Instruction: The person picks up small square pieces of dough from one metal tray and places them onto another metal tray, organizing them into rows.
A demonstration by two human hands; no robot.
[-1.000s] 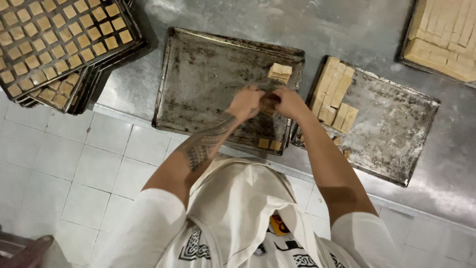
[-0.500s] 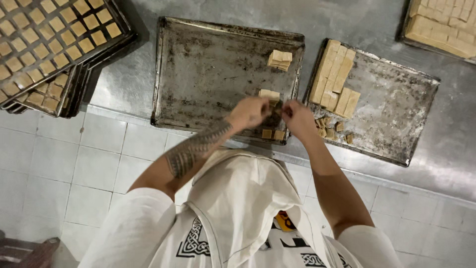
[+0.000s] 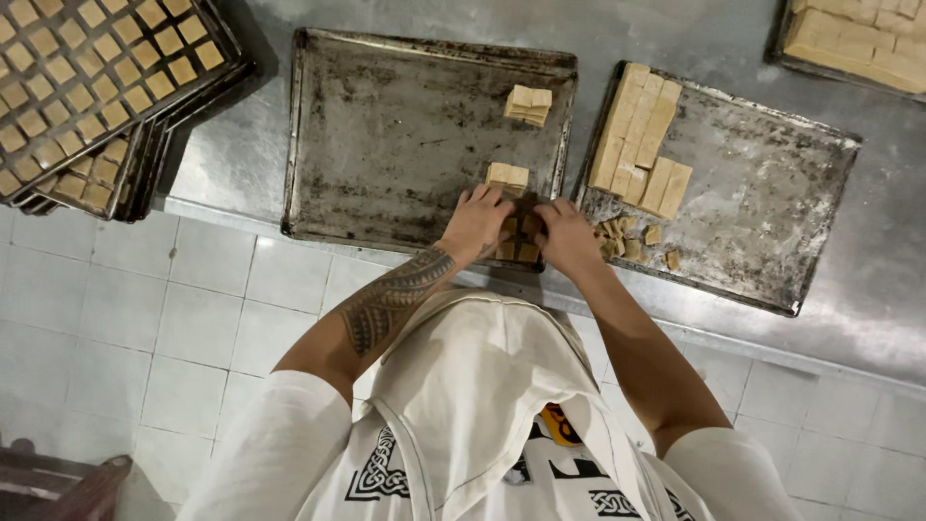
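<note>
My left hand (image 3: 476, 223) and my right hand (image 3: 566, 236) meet at the near right corner of a dark, worn baking tray (image 3: 386, 135). Both hands close around a small pile of tan dough squares (image 3: 521, 236) resting on the tray. Just beyond my fingers sits another short stack of squares (image 3: 506, 176), and a third stack (image 3: 529, 104) stands farther back on the same tray. My left forearm bears a dark tattoo.
A second tray (image 3: 762, 193) to the right holds long cut dough strips (image 3: 637, 145) and crumbs (image 3: 627, 241). Stacked trays of spaced squares (image 3: 87, 87) sit at far left. Another tray of dough (image 3: 858, 39) is at top right. A steel counter meets white tiles below.
My hands have come down toward the tray's near edge with the dough pile. A short stack now stands free beyond my fingers.
</note>
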